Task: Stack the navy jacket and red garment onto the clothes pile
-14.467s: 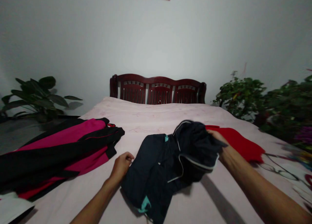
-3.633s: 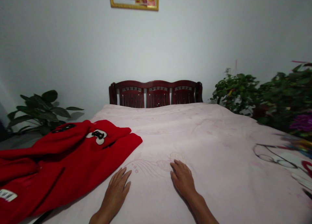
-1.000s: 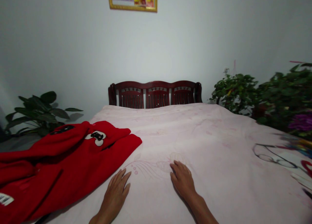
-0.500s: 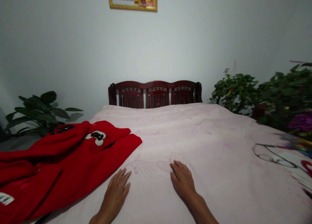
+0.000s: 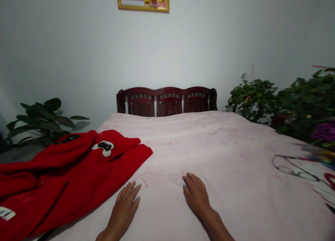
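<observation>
As the big bed [image 5: 225, 146] fills the view, a red fuzzy top [image 5: 65, 178] lies on its left side. The left hand [image 5: 123, 209] and right hand [image 5: 196, 194] lie flat and open on the bed, holding nothing, the left just beside the top.

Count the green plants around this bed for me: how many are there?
3. A broad-leaved plant stands left of the bed. A bushy plant stands right of the headboard. Another bushy plant stands further right, cut off by the edge, so more may be hidden.
</observation>
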